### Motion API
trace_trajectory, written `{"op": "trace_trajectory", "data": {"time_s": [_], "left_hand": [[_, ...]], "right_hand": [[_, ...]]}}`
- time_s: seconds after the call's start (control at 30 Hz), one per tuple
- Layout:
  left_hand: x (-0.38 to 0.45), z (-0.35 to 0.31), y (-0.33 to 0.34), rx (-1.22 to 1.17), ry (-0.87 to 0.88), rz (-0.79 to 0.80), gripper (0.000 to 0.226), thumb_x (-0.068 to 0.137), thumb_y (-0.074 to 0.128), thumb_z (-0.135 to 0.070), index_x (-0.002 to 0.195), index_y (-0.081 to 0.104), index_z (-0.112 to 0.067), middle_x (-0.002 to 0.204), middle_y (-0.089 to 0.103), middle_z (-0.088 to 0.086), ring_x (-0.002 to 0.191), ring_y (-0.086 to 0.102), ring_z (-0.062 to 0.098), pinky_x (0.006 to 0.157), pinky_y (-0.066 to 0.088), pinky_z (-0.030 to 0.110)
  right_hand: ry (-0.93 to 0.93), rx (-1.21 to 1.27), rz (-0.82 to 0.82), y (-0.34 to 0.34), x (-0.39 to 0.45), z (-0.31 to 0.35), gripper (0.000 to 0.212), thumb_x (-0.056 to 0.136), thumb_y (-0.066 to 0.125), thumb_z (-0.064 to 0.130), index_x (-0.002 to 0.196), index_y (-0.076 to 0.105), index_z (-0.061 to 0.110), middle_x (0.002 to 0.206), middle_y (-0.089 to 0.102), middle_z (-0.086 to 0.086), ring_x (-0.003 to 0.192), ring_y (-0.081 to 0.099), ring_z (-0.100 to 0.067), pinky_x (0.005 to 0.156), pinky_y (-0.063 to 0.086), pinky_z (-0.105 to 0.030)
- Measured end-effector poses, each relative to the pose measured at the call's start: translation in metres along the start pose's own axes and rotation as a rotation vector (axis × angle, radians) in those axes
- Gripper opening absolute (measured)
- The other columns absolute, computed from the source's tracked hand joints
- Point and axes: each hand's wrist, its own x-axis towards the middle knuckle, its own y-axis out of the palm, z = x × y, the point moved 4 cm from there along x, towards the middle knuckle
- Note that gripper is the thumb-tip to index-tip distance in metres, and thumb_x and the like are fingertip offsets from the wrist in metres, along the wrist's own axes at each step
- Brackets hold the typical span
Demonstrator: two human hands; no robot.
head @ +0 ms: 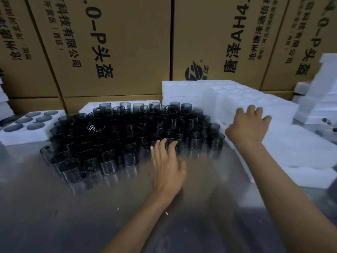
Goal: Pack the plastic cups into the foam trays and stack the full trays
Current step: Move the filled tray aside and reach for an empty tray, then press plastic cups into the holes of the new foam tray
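Note:
A large cluster of dark see-through plastic cups [127, 132] stands on the steel table [73, 216]. My left hand [167, 167] hovers flat over the table, its straight fingertips at the near row of cups. My right hand [248, 125] is spread, fingers relaxed, over the near left corner of a white foam tray [291, 143] with round pockets at the right. It holds nothing. At the far left another foam tray [11, 136] holds several cups seated in its holes.
More white foam trays [182, 90] are stacked behind the cups and at the far right [321, 99]. A wall of brown cardboard cartons [113, 46] closes off the back. Bare steel surface lies near me.

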Motion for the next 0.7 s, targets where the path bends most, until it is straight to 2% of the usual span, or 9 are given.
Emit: {"op": "trace_trajectory", "data": {"time_s": [0.07, 0.17, 0.23, 0.37, 0.43, 0.5, 0.57, 0.63, 0.7], "left_hand": [[-0.003, -0.002, 0.003, -0.016, 0.014, 0.020, 0.055, 0.089, 0.057, -0.017, 0.142, 0.042, -0.014, 0.152, 0.027, 0.011, 0.148, 0.012, 0.029, 0.123, -0.006, 0.039], [-0.005, -0.002, 0.003, -0.074, 0.013, 0.050, 0.053, 0.091, 0.056, -0.015, 0.142, 0.042, -0.015, 0.153, 0.025, 0.009, 0.149, 0.010, 0.026, 0.124, 0.002, 0.039], [-0.007, -0.002, 0.002, -0.113, 0.010, 0.071, 0.052, 0.091, 0.056, -0.014, 0.142, 0.043, -0.014, 0.153, 0.024, 0.008, 0.148, 0.009, 0.024, 0.124, 0.009, 0.040], [-0.013, -0.002, -0.001, -0.145, 0.039, 0.094, 0.051, 0.091, 0.055, -0.011, 0.141, 0.043, -0.016, 0.153, 0.024, 0.006, 0.147, 0.008, 0.020, 0.120, 0.012, 0.032], [-0.012, -0.001, -0.003, -0.175, 0.057, 0.090, 0.050, 0.091, 0.055, -0.009, 0.139, 0.046, -0.016, 0.151, 0.027, 0.004, 0.146, 0.012, 0.018, 0.118, 0.011, 0.026], [-0.009, 0.000, -0.006, -0.247, 0.055, 0.085, 0.046, 0.091, 0.054, -0.008, 0.136, 0.049, -0.017, 0.144, 0.035, 0.000, 0.141, 0.022, 0.012, 0.117, 0.017, 0.024], [-0.005, 0.001, -0.012, -0.405, -0.009, 0.056, 0.036, 0.094, 0.054, -0.010, 0.128, 0.055, -0.023, 0.133, 0.048, -0.008, 0.128, 0.039, 0.003, 0.109, 0.029, 0.020], [0.001, 0.004, -0.018, -0.605, -0.132, 0.022, 0.026, 0.098, 0.053, -0.015, 0.117, 0.059, -0.031, 0.119, 0.058, -0.012, 0.109, 0.055, -0.003, 0.093, 0.040, 0.011], [0.006, 0.008, -0.018, -0.868, -0.290, 0.080, 0.020, 0.100, 0.051, -0.019, 0.113, 0.064, -0.028, 0.108, 0.067, -0.008, 0.091, 0.062, -0.002, 0.078, 0.044, 0.009]], "right_hand": [[0.062, 0.006, 0.122, 0.007, 0.002, -0.017, 0.052, 0.087, 0.066, 0.034, 0.131, 0.049, 0.014, 0.140, 0.042, -0.014, 0.134, 0.034, -0.034, 0.103, 0.033, -0.044], [0.057, 0.052, 0.242, 0.026, -0.005, -0.026, 0.056, 0.088, 0.068, 0.035, 0.132, 0.042, 0.014, 0.132, 0.048, -0.012, 0.136, 0.029, -0.034, 0.075, 0.038, -0.036], [0.050, 0.056, 0.215, 0.030, -0.010, -0.028, 0.055, 0.087, 0.069, 0.034, 0.129, 0.041, 0.013, 0.123, 0.052, -0.012, 0.136, 0.026, -0.034, 0.066, 0.037, -0.035], [0.016, 0.094, 0.185, 0.024, -0.014, -0.028, 0.045, 0.087, 0.069, 0.023, 0.122, 0.046, 0.009, 0.106, 0.053, -0.012, 0.139, 0.024, -0.034, 0.063, 0.037, -0.035], [-0.022, 0.126, 0.129, 0.011, -0.021, -0.021, 0.036, 0.084, 0.068, 0.015, 0.114, 0.048, 0.008, 0.093, 0.045, -0.008, 0.134, 0.029, -0.033, 0.057, 0.033, -0.032], [-0.091, 0.168, 0.056, -0.009, -0.035, -0.008, 0.029, 0.081, 0.065, 0.009, 0.098, 0.043, 0.011, 0.088, 0.042, -0.006, 0.128, 0.034, -0.033, 0.050, 0.023, -0.029], [-0.179, 0.210, 0.037, -0.027, -0.058, 0.013, 0.031, 0.079, 0.067, 0.008, 0.094, 0.040, 0.014, 0.089, 0.049, -0.008, 0.127, 0.036, -0.032, 0.051, 0.024, -0.029], [-0.275, 0.262, 0.059, -0.039, -0.084, 0.039, 0.029, 0.079, 0.066, 0.009, 0.103, 0.050, 0.012, 0.101, 0.058, -0.011, 0.129, 0.035, -0.031, 0.062, 0.032, -0.030], [-0.370, 0.306, 0.110, -0.040, -0.109, 0.069, 0.032, 0.084, 0.063, 0.010, 0.114, 0.054, 0.010, 0.111, 0.060, -0.010, 0.130, 0.033, -0.029, 0.069, 0.034, -0.031]]}}
